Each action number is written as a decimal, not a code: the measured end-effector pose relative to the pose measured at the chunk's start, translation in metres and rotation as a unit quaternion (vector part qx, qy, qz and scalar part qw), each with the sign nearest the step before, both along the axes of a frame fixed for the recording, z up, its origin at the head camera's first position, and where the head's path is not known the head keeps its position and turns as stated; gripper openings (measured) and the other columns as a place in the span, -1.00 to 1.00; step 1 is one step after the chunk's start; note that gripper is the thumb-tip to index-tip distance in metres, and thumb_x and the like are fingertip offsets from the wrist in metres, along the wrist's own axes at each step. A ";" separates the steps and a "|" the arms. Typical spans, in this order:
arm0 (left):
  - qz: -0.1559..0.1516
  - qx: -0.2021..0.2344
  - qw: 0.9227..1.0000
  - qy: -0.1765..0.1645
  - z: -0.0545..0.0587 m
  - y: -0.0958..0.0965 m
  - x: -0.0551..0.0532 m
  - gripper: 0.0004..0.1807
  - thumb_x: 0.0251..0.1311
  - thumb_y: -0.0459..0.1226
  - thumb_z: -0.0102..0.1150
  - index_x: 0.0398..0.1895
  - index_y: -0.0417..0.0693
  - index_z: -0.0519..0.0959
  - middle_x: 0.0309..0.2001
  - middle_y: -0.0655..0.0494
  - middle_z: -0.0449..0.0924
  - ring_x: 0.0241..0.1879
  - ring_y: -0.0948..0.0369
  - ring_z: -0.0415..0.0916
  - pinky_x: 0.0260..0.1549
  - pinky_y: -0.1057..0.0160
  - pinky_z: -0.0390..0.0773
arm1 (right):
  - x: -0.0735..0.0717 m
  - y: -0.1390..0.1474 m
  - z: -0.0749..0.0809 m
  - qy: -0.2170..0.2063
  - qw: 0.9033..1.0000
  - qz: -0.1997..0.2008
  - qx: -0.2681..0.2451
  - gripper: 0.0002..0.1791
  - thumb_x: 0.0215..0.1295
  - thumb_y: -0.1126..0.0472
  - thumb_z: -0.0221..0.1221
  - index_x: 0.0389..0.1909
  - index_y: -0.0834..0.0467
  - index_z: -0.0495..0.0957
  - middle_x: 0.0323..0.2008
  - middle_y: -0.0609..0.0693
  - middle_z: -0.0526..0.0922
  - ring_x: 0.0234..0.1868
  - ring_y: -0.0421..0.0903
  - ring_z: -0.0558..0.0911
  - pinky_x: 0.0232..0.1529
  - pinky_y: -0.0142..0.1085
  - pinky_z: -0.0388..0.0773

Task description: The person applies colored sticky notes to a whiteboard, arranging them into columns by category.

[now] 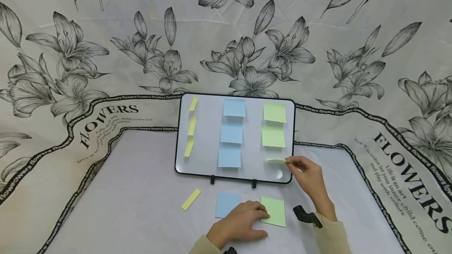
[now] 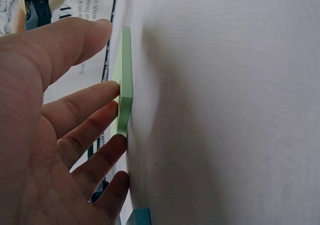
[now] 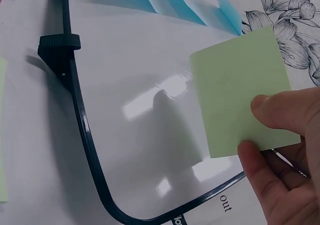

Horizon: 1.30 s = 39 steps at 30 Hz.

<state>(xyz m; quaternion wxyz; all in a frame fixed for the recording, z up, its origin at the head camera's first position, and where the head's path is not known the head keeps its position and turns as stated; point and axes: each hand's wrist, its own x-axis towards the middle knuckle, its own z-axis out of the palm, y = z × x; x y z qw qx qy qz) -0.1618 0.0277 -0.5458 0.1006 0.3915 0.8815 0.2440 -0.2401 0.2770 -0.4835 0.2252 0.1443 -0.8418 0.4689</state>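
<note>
In the right wrist view my right hand pinches a single green sticky note between thumb and fingers. In the head view that note is seen nearly edge-on before the lower right of a small whiteboard, under two green notes stuck there. My left hand lies palm down, its index fingertip on the green sticky note pad. The left wrist view shows its fingers spread and fairly straight, fingertips against the pad, thumb held off.
Three blue notes run down the board's middle, three narrow yellow notes down its left. A blue pad, partly behind the left hand, and a yellow strip pad lie on the white cloth. Black feet support the board. Flowered fabric hangs behind.
</note>
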 end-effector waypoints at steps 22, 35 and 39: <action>0.000 -0.006 1.000 0.012 -0.002 0.001 0.001 -0.52 0.33 0.11 0.28 0.25 0.22 0.64 0.21 0.37 0.53 0.22 0.39 0.44 0.20 0.35 0.47 | -0.015 -0.016 -0.003 0.150 0.987 -0.013 0.050 -0.78 0.08 0.61 0.38 -0.29 0.30 0.70 -0.23 0.21 0.77 -0.18 -0.25 0.73 -0.01 -0.71 0.52; 0.003 -0.001 1.000 0.005 0.001 0.000 0.001 -0.53 0.33 0.10 0.27 0.24 0.22 0.64 0.21 0.38 0.53 0.24 0.37 0.43 0.22 0.33 0.47 | -0.019 -0.019 -0.007 0.163 0.985 -0.026 0.057 -0.76 0.05 0.61 0.40 -0.31 0.28 0.72 -0.25 0.17 0.78 -0.21 -0.17 0.74 -0.03 -0.74 0.49; 0.003 0.000 1.000 0.004 0.000 0.000 0.001 -0.54 0.34 0.08 0.27 0.24 0.21 0.64 0.22 0.37 0.53 0.25 0.37 0.42 0.24 0.33 0.46 | -0.018 -0.022 -0.007 0.170 0.983 -0.029 0.061 -0.75 0.03 0.62 0.40 -0.31 0.28 0.72 -0.24 0.14 0.79 -0.26 0.07 0.77 -0.03 -0.74 0.49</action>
